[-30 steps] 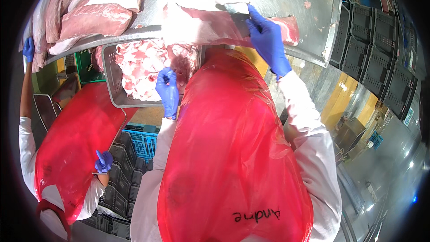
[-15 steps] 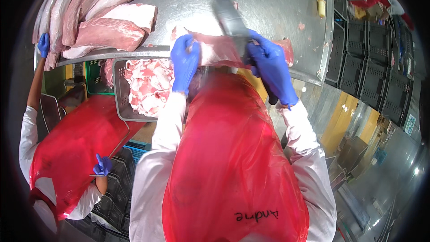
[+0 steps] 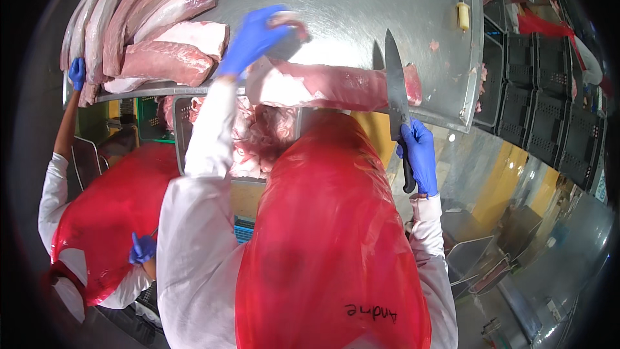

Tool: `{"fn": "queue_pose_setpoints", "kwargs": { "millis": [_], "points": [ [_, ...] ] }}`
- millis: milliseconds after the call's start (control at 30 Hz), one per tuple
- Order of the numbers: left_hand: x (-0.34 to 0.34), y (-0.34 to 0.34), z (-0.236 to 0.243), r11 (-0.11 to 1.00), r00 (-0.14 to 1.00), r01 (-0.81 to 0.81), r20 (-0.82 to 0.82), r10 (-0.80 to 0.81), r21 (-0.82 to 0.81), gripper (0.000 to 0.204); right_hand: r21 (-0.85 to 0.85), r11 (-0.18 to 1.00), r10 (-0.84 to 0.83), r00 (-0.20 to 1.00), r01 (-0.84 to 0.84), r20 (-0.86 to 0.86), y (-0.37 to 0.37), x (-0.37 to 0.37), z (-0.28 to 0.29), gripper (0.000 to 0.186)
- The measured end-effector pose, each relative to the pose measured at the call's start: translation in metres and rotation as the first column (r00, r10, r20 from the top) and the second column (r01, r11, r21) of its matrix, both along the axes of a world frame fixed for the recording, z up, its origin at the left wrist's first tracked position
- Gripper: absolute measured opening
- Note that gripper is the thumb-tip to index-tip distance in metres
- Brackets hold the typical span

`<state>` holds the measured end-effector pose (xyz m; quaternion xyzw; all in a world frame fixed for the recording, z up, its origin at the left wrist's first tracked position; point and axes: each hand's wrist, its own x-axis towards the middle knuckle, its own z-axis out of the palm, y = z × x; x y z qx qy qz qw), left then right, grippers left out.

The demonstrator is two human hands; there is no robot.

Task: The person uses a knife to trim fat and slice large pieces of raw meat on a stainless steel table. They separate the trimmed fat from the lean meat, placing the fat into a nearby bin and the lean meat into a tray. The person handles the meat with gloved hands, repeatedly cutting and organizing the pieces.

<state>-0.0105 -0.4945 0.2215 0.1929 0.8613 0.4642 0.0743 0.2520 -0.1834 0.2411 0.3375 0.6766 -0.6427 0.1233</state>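
Note:
A long pink pork loin (image 3: 342,84) with white fat at its left end lies along the near edge of the metal table. My right hand (image 3: 420,155), in a blue glove, is closed round the black handle of a long knife (image 3: 394,71). The blade points away from me, across the loin's right end. Above the loin's left end, my gloved left hand (image 3: 253,39) is blurred by motion. Between its fingers is a small strip of meat trimming (image 3: 292,22).
Several long loins (image 3: 161,61) are heaped at the table's left. Below the near edge stands a grey bin (image 3: 182,130) of trimmings. A co-worker in a red apron (image 3: 110,213) is at the left, one gloved hand by the loins. Black crates (image 3: 549,90) stand at the right.
My left hand has lifted off the loin, moving up and left with a strip of trimming. My right hand has drawn the knife down and right, its blade more upright.

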Motion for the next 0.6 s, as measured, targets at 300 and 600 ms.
{"fn": "queue_pose_setpoints", "kwargs": {
  "millis": [300, 600],
  "points": [
    [0.241, -0.178, -0.113, 0.753, 0.885, -0.069, 0.308, 0.350, -0.655, 0.063, 0.349, 0.826, 0.482, 0.876, -0.443, -0.029, -0.008, 0.038, -0.095, 0.031],
    [0.257, -0.105, -0.140, 0.878, 0.761, -0.434, 0.438, 0.478, -0.203, 0.052, 0.399, 0.747, 0.561, 0.826, -0.531, 0.049, -0.015, 0.065, -0.071, 0.044]
  ]
}}
